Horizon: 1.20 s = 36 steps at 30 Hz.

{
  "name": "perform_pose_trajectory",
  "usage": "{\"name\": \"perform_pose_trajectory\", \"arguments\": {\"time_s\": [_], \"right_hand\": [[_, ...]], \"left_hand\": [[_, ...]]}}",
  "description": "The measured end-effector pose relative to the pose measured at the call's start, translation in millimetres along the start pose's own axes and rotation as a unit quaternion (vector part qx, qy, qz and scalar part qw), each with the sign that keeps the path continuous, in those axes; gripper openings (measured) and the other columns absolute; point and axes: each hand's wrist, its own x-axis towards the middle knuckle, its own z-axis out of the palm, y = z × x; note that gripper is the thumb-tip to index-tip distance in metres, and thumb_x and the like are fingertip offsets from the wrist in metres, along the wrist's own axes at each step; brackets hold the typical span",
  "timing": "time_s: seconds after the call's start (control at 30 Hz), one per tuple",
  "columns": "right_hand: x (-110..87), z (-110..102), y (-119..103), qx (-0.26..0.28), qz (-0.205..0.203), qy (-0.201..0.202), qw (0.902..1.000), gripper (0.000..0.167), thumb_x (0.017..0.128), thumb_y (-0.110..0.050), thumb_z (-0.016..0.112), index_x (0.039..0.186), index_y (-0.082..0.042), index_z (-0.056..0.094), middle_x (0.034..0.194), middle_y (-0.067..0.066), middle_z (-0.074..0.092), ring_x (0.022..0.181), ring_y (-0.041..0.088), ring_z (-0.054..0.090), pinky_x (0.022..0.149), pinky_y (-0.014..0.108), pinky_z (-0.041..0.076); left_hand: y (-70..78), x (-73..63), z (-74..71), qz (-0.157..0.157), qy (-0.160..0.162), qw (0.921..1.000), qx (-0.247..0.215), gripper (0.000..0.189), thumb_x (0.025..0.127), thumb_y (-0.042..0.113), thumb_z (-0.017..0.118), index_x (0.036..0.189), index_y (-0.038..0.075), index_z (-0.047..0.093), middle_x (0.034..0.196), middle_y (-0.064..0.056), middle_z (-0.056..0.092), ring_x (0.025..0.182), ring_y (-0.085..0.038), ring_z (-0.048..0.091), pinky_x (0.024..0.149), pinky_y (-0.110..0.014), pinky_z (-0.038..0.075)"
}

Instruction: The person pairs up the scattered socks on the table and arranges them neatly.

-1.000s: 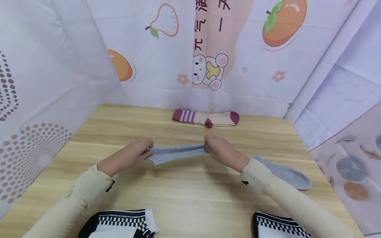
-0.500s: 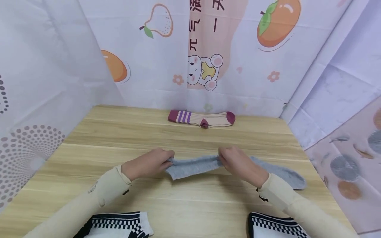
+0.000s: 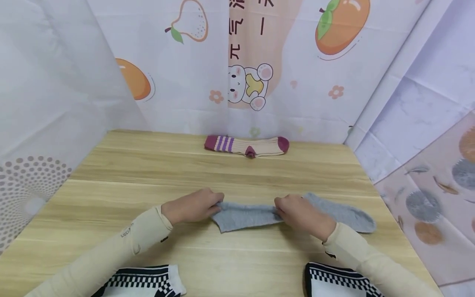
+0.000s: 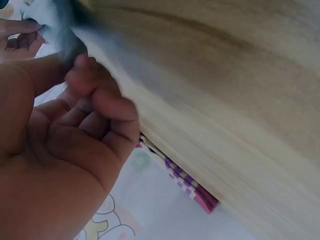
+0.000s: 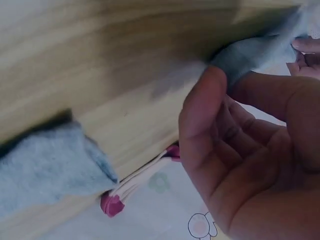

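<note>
A grey sock stretches sideways between my two hands, low over the wooden table. At its left end my left hand pinches the upper edge between thumb and curled fingers, and a loose corner hangs down. My right hand grips the other end in the same way. In the left wrist view the thumb and forefinger meet on the grey cloth. A second grey sock lies on the table just beyond the right hand, partly behind it.
Against the back curtain lies a cream sock with maroon ends and purple stripes. At the front edge are two black-and-white checked socks, partly cut off by the frame. Printed curtains enclose the wooden table.
Both hands have moved right and toward the front, carrying the stretched grey sock lower toward the table. The head view has shifted slightly. The other socks lie as before.
</note>
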Motion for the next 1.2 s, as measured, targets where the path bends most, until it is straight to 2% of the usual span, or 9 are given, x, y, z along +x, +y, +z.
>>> {"name": "perform_pose_trajectory", "arguments": {"time_s": [0.13, 0.3, 0.43, 0.53, 0.67, 0.87, 1.07, 1.2], "right_hand": [[-3.3, -2, 2, 0.019, -0.016, -0.016, 0.9996, 0.018, 0.092, -0.006, 0.069, 0.078, -0.011, 0.060, 0.063, -0.007, 0.051, 0.054, 0.004, 0.042, 0.048, 0.021, 0.038], [-14.6, -14, 8, 0.065, -0.015, -0.024, 0.9975, 0.008, 0.091, -0.008, 0.071, 0.087, -0.009, 0.065, 0.073, -0.005, 0.062, 0.060, 0.001, 0.049, 0.055, 0.022, 0.044], [-27.5, -21, 15, 0.076, 0.001, -0.014, 0.9970, 0.008, 0.093, -0.014, 0.070, 0.094, -0.006, 0.067, 0.071, -0.006, 0.061, 0.057, 0.000, 0.047, 0.055, 0.023, 0.044], [-38.8, -25, 21, 0.060, 0.005, 0.012, 0.9981, 0.009, 0.093, -0.014, 0.071, 0.092, -0.006, 0.066, 0.067, -0.010, 0.054, 0.057, 0.000, 0.043, 0.056, 0.024, 0.044], [-53.4, -30, 32, 0.050, 0.032, 0.040, 0.9974, 0.008, 0.091, -0.011, 0.072, 0.089, -0.008, 0.065, 0.065, -0.011, 0.050, 0.057, 0.000, 0.042, 0.055, 0.023, 0.044], [-74.1, -32, 48, 0.076, 0.095, 0.037, 0.9919, 0.006, 0.092, -0.011, 0.070, 0.093, -0.008, 0.066, 0.063, -0.010, 0.053, 0.054, 0.001, 0.042, 0.050, 0.023, 0.040], [-93.9, -27, 61, 0.052, 0.130, 0.059, 0.9884, 0.007, 0.092, -0.013, 0.070, 0.092, -0.007, 0.065, 0.064, -0.010, 0.052, 0.055, 0.002, 0.043, 0.051, 0.024, 0.039], [-107.6, -25, 70, 0.046, 0.169, 0.068, 0.9822, 0.008, 0.091, -0.013, 0.070, 0.091, -0.006, 0.065, 0.063, -0.008, 0.050, 0.055, 0.006, 0.043, 0.050, 0.025, 0.039]], "left_hand": [[3.6, -1.9, 1.1, -0.009, -0.010, 0.9999, 0.005, 0.012, 0.099, 0.012, 0.061, 0.088, 0.011, 0.057, 0.065, 0.009, 0.045, 0.059, -0.002, 0.039, 0.054, -0.021, 0.039], [6.5, -1.0, -2.3, -0.013, 0.001, 0.9994, 0.031, 0.010, 0.100, 0.017, 0.060, 0.094, 0.009, 0.057, 0.066, 0.007, 0.048, 0.059, -0.004, 0.041, 0.055, -0.022, 0.041], [10.7, 2.4, -5.3, -0.011, 0.012, 0.9982, 0.058, 0.014, 0.100, 0.019, 0.061, 0.105, 0.007, 0.058, 0.071, 0.008, 0.052, 0.061, -0.004, 0.046, 0.058, -0.023, 0.046], [15.4, 8.4, -6.3, 0.003, 0.017, 0.9975, 0.069, 0.013, 0.100, 0.020, 0.062, 0.106, 0.008, 0.059, 0.073, 0.008, 0.054, 0.063, -0.005, 0.048, 0.060, -0.023, 0.047], [24.0, 20.8, -5.5, 0.039, 0.030, 0.9950, 0.087, 0.009, 0.099, 0.019, 0.062, 0.099, 0.011, 0.058, 0.074, 0.008, 0.054, 0.064, -0.006, 0.047, 0.060, -0.023, 0.046], [39.6, 43.1, -2.6, 0.081, 0.043, 0.9884, 0.121, 0.009, 0.099, 0.018, 0.063, 0.094, 0.012, 0.057, 0.073, 0.007, 0.050, 0.065, -0.008, 0.046, 0.060, -0.025, 0.044], [53.9, 71.8, 2.6, 0.094, 0.018, 0.9887, 0.115, 0.009, 0.100, 0.019, 0.060, 0.095, 0.013, 0.059, 0.076, 0.006, 0.052, 0.068, -0.008, 0.048, 0.063, -0.025, 0.045], [61.2, 90.9, 7.4, 0.103, 0.010, 0.9878, 0.117, 0.010, 0.101, 0.021, 0.059, 0.094, 0.013, 0.060, 0.077, 0.006, 0.054, 0.068, -0.008, 0.049, 0.064, -0.024, 0.045]]}}
